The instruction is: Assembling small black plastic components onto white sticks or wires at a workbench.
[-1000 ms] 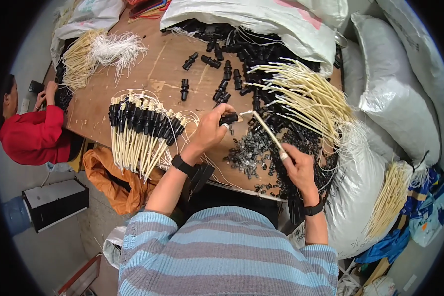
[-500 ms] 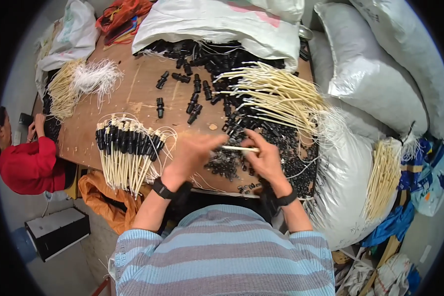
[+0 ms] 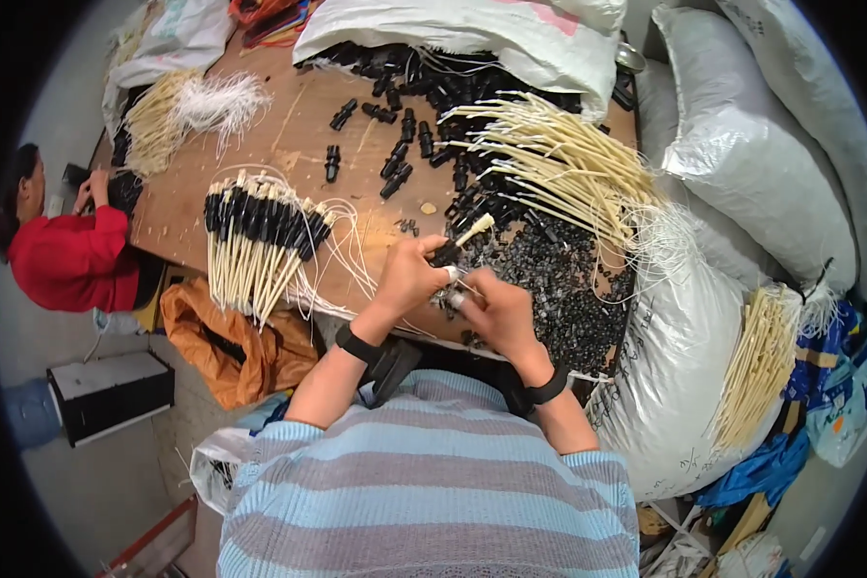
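Observation:
My left hand (image 3: 416, 277) is closed round a black plastic fitting (image 3: 446, 254). A cream stick's flared end (image 3: 476, 231) pokes out of the fitting, up and to the right. My right hand (image 3: 496, 313) is close beside it, thumb and fingers pinched together near the fitting's lower end. What lies between those fingertips is too small to make out. A bundle of cream sticks with black fittings (image 3: 260, 226) lies to the left, its white cords trailing toward my left wrist. Under and beyond my right hand spread many small dark parts (image 3: 573, 289).
Loose black fittings (image 3: 395, 159) lie across the wooden table (image 3: 303, 120). Plain cream sticks (image 3: 559, 159) are piled at the right, by bulging white sacks (image 3: 742, 144). Another person in a red top (image 3: 72, 255) works at the far left. An orange bag (image 3: 226, 337) hangs below the table edge.
The cream stick, earlier lying across my right fingers, now shows its end through the black fitting in my left hand. My hands have come together, and the whole view has shifted slightly.

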Available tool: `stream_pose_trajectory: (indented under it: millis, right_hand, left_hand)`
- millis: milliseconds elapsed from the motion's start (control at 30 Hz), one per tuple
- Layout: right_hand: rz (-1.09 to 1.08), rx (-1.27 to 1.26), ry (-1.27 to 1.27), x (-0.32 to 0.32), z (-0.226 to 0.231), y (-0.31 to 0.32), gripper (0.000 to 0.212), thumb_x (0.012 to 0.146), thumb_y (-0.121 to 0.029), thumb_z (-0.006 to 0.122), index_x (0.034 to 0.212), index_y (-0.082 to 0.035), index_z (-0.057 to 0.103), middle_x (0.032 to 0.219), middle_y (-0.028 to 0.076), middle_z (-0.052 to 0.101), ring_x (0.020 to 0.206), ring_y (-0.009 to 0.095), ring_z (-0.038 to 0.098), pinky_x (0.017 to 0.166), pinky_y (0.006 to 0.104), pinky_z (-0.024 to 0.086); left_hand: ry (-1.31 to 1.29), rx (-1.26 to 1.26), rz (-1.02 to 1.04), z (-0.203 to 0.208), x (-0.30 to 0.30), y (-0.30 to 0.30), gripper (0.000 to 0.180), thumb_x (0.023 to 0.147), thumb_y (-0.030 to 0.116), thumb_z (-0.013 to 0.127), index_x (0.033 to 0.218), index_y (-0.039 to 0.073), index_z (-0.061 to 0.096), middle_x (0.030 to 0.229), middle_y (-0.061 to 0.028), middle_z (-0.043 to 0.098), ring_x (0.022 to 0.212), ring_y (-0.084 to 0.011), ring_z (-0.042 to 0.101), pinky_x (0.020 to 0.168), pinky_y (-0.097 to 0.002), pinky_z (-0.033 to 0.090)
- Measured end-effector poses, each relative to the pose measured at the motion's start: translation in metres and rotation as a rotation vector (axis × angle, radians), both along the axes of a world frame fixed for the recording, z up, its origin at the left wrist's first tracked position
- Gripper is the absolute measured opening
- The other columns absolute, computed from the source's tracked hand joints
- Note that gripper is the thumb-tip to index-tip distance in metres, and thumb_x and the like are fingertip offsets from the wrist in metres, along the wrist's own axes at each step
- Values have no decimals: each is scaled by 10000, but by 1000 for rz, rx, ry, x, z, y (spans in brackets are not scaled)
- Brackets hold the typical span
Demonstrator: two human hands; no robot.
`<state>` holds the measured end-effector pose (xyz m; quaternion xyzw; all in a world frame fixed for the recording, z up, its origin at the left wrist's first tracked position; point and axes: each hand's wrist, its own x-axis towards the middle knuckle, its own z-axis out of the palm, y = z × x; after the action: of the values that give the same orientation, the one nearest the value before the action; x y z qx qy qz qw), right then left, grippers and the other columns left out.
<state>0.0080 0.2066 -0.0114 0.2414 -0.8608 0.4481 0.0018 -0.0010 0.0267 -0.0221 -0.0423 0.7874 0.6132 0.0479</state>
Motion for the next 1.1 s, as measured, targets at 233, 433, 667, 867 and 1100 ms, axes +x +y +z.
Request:
stream_pose_trajectory:
  millis: [233, 433, 667, 867, 1100]
  right_hand:
    - [-134, 95, 100, -4, 5, 6, 118, 817, -123, 662, 926, -109, 704, 657, 113, 626, 536, 242, 614, 509, 316, 468]
    - [-139, 82, 90, -6, 2, 2, 113, 821, -121, 664, 927, -103, 700, 646, 107, 622, 526, 242, 611, 509, 319, 471]
    - [-97, 8, -4, -4, -6, -4, 142, 816, -93, 664, 955, -69, 681, 622, 118, 610, 515, 252, 603, 507, 321, 472]
    - [145, 72, -73, -3, -2, -2, 155, 862, -54, 601, 1017, -55, 619, 717, 142, 629, 613, 305, 629, 552, 359, 480]
    - [36, 36, 20, -2, -5, -5, 118, 867, -80, 631, 982, -53, 629, 689, 134, 618, 581, 287, 625, 529, 361, 471]
  left_hand:
    - [82, -426, -136, 3, 8, -10, 353, 711, -20, 583, 1059, 19, 626, 891, -134, 644, 850, -294, 617, 778, -359, 488]
    - [199, -547, -226, 3, 14, -13, 413, 715, -59, 538, 1110, 42, 601, 981, -177, 631, 973, -380, 585, 852, -440, 464]
    - [196, -468, -313, 2, 14, -8, 432, 715, -73, 521, 1123, 44, 600, 976, -185, 647, 987, -374, 596, 847, -433, 467]
    - [106, -197, -395, 12, 12, -10, 442, 684, -83, 557, 1105, 44, 605, 943, -145, 670, 952, -352, 613, 787, -398, 482]
    - [445, -216, -204, 9, 13, -17, 243, 642, -63, 653, 865, 33, 663, 825, -53, 655, 807, -223, 609, 725, -314, 466]
